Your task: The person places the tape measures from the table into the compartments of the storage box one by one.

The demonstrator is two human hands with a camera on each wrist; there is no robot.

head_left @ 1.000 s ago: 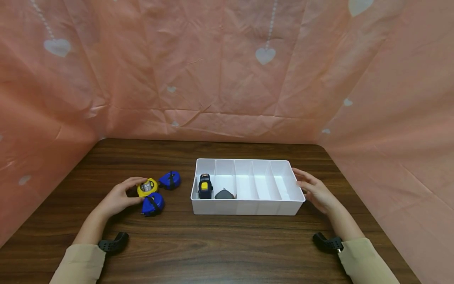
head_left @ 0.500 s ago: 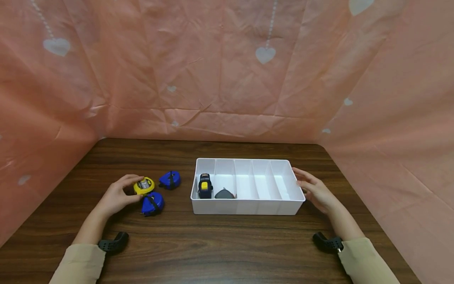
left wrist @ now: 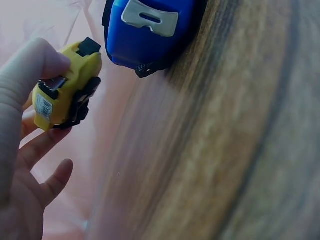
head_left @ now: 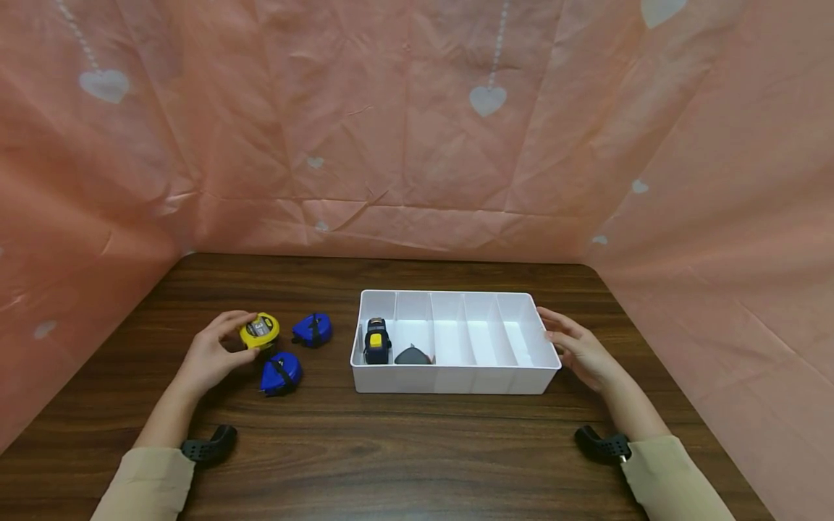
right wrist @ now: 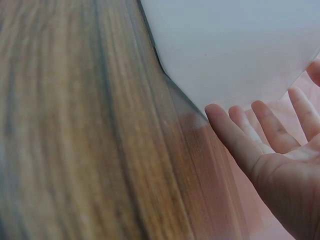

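My left hand [head_left: 211,354] pinches a yellow tape measure [head_left: 259,331] between thumb and fingers and holds it a little above the table; the left wrist view shows the yellow tape measure [left wrist: 65,92] in my fingertips. Two blue tape measures lie beside it, one near [head_left: 281,373] and one farther back [head_left: 312,329]; the near blue one [left wrist: 147,30] fills the top of the left wrist view. My right hand [head_left: 576,351] rests with straight fingers against the right wall of a white divided tray [head_left: 544,346]. A black-and-yellow tape measure [head_left: 376,340] and a grey one [head_left: 413,356] sit in the tray's left compartments.
A dark wooden table [head_left: 404,449] carries everything. Pink cloth with white hearts [head_left: 417,123] walls in the back and both sides. Black wrist-camera mounts [head_left: 208,445] show at both sleeves. In the right wrist view the tray's white wall [right wrist: 235,45] meets my fingers [right wrist: 235,132].
My left hand has lifted the yellow tape measure off the table and drawn it slightly left and up, away from the near blue one. The right hand and tray have not moved.
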